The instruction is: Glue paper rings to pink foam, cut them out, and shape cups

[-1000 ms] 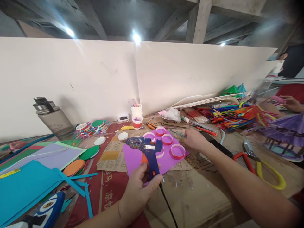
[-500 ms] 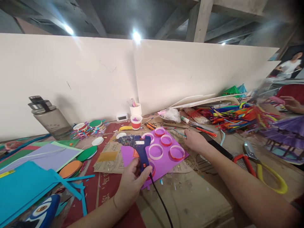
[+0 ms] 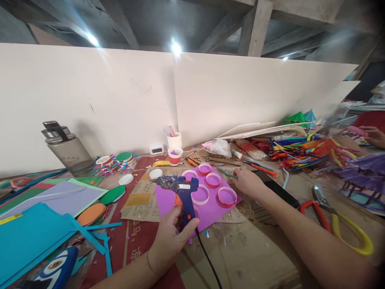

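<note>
My left hand (image 3: 176, 230) is wrapped around the handle of a blue glue gun (image 3: 186, 196), its nozzle pointing left and its black cord trailing toward me. Below the gun lies a purple sheet (image 3: 215, 214) bearing several paper rings, among them a red-and-white ring (image 3: 227, 196) and a pale ring (image 3: 200, 195). At the sheet's right edge, my right hand (image 3: 247, 182) is closed at the end of a slim blue-grey tool (image 3: 227, 173). Its exact kind is too small to make out. The gun and my left hand partly hide one ring.
Left are blue paper (image 3: 30, 237), round card discs (image 3: 92, 214) and a water bottle (image 3: 70, 154). Right are a phone (image 3: 278, 189), pliers-like cutters (image 3: 327, 216) and pipe cleaners (image 3: 303, 152). A paper cup (image 3: 175, 156) stands behind. Another person's hand (image 3: 374, 136) is far right.
The view has shifted slightly, so most things sit a little further right. My left hand still grips the glue gun, and my right hand stays at the slim tool.
</note>
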A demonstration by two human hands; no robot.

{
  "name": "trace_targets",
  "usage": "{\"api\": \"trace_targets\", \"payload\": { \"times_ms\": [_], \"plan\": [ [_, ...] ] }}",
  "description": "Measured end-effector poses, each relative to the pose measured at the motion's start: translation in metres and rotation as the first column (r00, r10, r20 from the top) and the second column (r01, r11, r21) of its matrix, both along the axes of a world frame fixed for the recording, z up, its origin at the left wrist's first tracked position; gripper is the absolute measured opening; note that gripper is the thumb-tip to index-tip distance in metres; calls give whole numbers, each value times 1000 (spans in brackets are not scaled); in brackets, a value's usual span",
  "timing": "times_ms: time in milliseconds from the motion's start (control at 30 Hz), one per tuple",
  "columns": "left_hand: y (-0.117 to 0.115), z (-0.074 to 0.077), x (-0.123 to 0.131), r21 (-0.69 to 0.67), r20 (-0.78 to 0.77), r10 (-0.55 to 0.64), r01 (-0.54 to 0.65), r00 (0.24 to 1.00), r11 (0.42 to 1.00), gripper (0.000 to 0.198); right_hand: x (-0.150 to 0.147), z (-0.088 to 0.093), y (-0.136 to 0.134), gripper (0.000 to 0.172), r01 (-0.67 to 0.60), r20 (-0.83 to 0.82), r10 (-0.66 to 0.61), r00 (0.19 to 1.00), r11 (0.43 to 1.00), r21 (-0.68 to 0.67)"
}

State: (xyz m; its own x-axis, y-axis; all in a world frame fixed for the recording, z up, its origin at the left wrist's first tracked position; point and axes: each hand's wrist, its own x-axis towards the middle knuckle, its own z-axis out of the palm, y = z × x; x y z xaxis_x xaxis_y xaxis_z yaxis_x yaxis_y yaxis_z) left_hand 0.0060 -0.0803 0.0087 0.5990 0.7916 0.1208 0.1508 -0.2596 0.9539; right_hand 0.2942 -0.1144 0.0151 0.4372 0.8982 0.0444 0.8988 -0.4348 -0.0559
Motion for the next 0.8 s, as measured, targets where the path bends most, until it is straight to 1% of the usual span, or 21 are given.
{"api": "trace_targets", "payload": {
  "times_ms": [300,400,500,700,800],
  "plan": [
    [1,-5,-1,61,-25,-53,55,998,997,31,-5,1,-1,34,-14,26,13,1000,1000,16],
    [1,-7,-1,123,-26,-57,60,998,991,31,-4,-1,0,32,-13,26,13,1000,1000,13],
    [1,-6,-1,169,-28,-70,74,997,983,32,-1,-3,-1,27,-17,26,17,1000,1000,2],
    [-1,-6,-1,210,-30,-82,86,996,974,34,0,-4,-1,20,-22,32,22,999,1000,-3],
    [-1,-7,-2,221,-42,-83,91,996,971,34,-2,-2,-1,23,-15,40,14,999,1000,24]
  ]
}}
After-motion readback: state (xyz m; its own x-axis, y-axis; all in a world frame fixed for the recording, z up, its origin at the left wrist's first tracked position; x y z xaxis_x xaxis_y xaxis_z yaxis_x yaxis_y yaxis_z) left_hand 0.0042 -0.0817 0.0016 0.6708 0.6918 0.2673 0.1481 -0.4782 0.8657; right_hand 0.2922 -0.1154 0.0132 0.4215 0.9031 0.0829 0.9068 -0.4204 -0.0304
